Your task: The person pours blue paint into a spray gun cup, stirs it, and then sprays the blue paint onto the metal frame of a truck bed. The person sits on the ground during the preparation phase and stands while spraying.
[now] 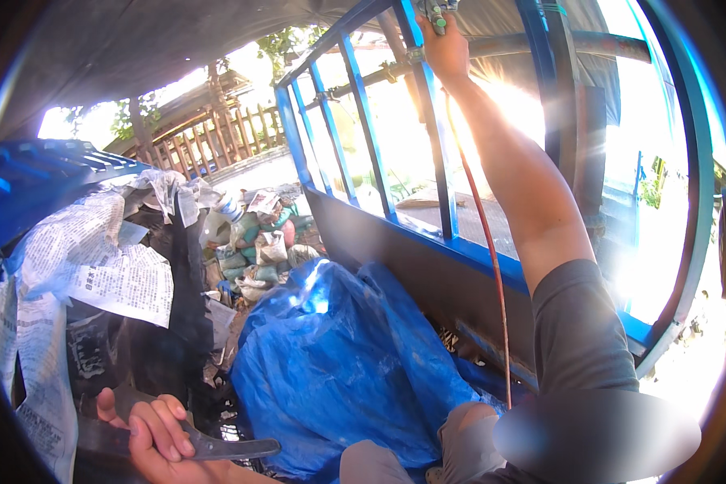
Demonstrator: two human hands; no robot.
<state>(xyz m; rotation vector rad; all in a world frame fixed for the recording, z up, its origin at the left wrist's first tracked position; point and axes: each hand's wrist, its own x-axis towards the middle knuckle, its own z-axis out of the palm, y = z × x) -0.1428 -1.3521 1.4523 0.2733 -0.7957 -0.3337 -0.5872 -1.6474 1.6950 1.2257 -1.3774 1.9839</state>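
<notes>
My right arm is stretched up to the top of the view. There my right hand [448, 50] is closed around a spray gun [436, 14], its upper part cut off by the picture's edge. A thin reddish hose [490, 252] hangs from near this hand down to my knees. Beside the hand stands a barred metal frame [363, 129], its bars blue and its solid lower panel dark, with blue along the panel's top edge. At the lower left, my left hand [160, 427] has its fingers curled round a dark, flat, curved piece [238, 449].
A crumpled blue tarp [323, 363] lies before my knees. Newspaper sheets [121, 278] drape over dark and blue things at left. Behind the tarp is a heap of packets and litter [266, 242]. A dark canopy [161, 48] hangs overhead; a wooden fence [210, 149] stands beyond.
</notes>
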